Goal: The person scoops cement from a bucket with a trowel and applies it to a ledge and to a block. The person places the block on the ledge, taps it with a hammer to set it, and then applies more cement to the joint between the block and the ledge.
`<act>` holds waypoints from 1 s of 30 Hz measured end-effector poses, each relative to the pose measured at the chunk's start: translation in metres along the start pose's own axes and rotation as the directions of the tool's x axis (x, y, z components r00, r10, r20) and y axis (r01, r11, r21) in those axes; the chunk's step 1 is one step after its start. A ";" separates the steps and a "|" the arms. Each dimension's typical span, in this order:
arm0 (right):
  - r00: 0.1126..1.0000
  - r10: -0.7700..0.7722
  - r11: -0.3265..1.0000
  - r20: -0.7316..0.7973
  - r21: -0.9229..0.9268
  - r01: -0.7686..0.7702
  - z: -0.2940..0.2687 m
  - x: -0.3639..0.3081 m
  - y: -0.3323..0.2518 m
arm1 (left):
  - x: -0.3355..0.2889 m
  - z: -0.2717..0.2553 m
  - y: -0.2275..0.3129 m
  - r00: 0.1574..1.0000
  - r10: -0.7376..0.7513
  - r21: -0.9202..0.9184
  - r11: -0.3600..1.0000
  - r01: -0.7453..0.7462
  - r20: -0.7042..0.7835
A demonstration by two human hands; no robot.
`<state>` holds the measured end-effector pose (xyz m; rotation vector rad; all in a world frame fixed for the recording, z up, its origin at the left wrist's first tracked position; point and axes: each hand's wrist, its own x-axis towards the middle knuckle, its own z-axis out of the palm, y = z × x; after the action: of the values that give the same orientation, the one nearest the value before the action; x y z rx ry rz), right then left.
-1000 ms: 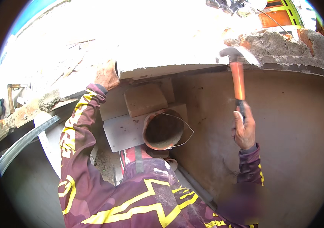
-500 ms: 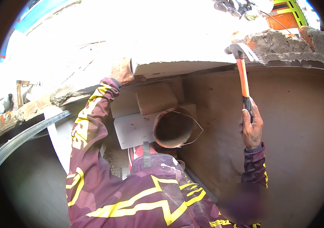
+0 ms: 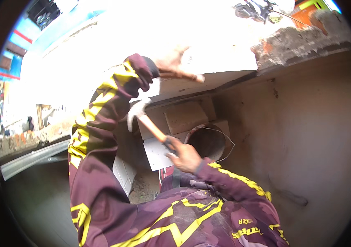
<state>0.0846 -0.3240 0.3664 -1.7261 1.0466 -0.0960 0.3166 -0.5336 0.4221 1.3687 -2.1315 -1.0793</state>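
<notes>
My left hand (image 3: 173, 66) is spread over a pale block (image 3: 221, 78) on top of the wall, its thumb stretched along the block's near edge. Strong glare hides much of the block's top and blurs the outline of my fingers. Lower down, my right hand (image 3: 186, 157) grips a claw hammer (image 3: 154, 129) by the dark end of its orange handle. The hammer's metal head points up and left, close to my left forearm and below the block.
Beneath the wall, a bucket (image 3: 188, 133) with a wire handle rests by stacked pale blocks (image 3: 185, 118). Rough broken masonry (image 3: 293, 45) continues along the wall top at right. A metal channel (image 3: 37, 158) juts out at left. A motorbike (image 3: 251, 10) stands beyond the wall.
My right hand has swung the hammer from the far right across to the left, below my left forearm. My left hand has shifted right along the block, its fingers now spread.
</notes>
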 end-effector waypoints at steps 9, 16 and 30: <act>0.989 -0.119 0.973 -0.083 0.189 0.133 0.061 0.066 -0.013 | 0.009 0.023 0.030 0.984 -0.021 0.569 0.813 0.120 -0.176; 0.979 0.154 0.970 -0.135 0.210 -0.124 0.068 0.055 -0.010 | 0.013 0.023 0.029 0.978 -0.117 0.572 0.796 0.196 -0.171; 0.995 0.088 0.959 -0.036 0.272 -0.075 0.058 0.049 -0.031 | 0.014 0.025 0.037 0.965 -0.142 0.565 0.788 0.245 -0.221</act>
<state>0.1633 -0.3129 0.3458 -1.4376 1.0850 -0.2190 0.2717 -0.5272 0.4340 1.9105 -2.3317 -0.3233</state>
